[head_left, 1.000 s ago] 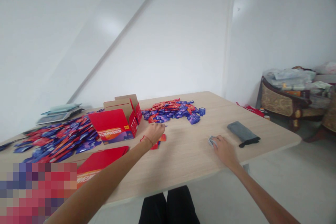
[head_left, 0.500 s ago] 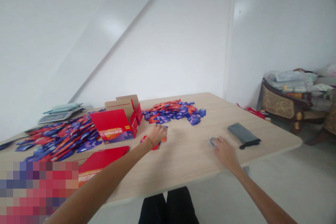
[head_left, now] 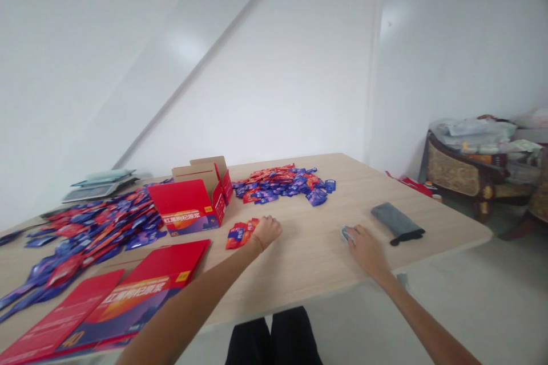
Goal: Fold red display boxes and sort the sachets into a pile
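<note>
Flat glossy foil packets in a small cluster (head_left: 242, 234): red, orange and violet-blue. A wide heap of shiny packets (head_left: 107, 222) and a smaller packet pile (head_left: 282, 179) mix red with violet-blue. Open cardboard box (head_left: 182, 208): red outside, plain brown inside, with white lettering over orange and purple print. Flattened printed carton (head_left: 141, 296): same red, orange and purple. Soft cloth pouch (head_left: 396, 219): grey, black-edged. Rectangular tabletop (head_left: 308, 262): pale beige, faintly wood-grained.

Upright red box (head_left: 188, 211): 红黑枸杞原浆 | flat red carton (head_left: 132, 299): 红黑枸杞原浆, "40"
</note>
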### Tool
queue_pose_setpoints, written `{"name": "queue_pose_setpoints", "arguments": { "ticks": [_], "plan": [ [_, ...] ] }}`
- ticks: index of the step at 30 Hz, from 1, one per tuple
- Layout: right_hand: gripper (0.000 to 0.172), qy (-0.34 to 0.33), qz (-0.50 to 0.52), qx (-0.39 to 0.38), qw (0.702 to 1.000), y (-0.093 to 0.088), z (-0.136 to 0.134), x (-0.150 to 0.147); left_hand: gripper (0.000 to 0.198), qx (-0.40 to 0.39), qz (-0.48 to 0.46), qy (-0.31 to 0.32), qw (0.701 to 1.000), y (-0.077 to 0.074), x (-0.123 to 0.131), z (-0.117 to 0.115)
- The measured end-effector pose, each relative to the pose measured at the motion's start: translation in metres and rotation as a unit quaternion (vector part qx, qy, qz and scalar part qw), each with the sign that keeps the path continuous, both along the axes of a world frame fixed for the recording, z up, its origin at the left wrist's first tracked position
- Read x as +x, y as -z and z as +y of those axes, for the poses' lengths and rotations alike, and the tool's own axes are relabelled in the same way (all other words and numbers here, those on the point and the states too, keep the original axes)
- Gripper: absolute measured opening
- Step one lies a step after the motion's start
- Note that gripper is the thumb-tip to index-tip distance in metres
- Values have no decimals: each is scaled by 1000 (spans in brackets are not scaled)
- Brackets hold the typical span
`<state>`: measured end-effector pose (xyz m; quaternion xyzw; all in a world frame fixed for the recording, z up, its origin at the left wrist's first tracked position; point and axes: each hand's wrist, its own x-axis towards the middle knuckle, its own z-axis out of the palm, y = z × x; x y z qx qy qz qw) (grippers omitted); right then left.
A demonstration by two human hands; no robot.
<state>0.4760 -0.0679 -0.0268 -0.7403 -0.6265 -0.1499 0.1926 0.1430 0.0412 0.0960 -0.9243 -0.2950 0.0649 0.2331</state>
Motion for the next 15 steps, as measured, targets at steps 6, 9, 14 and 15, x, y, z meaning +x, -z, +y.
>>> {"name": "queue_pose_setpoints", "arguments": {
  "ticks": [6,9,14,15],
  "plan": [
    [35,-8,7,4,1000,-4,-2,-2,26,-26,-25,-30,999,30,16,-19],
    [34,-2,10,-4,1000,-3,-1,-2,29,-39,-42,-16,998,39,19,-35],
    [32,0,4,-5,1000,-3,-2,-2,34,-117,-106,100,982,56,16,-67],
    [32,0,2,-5,1000,-4,-3,-2,38,-145,-138,123,972,60,12,-70]
  ]
}}
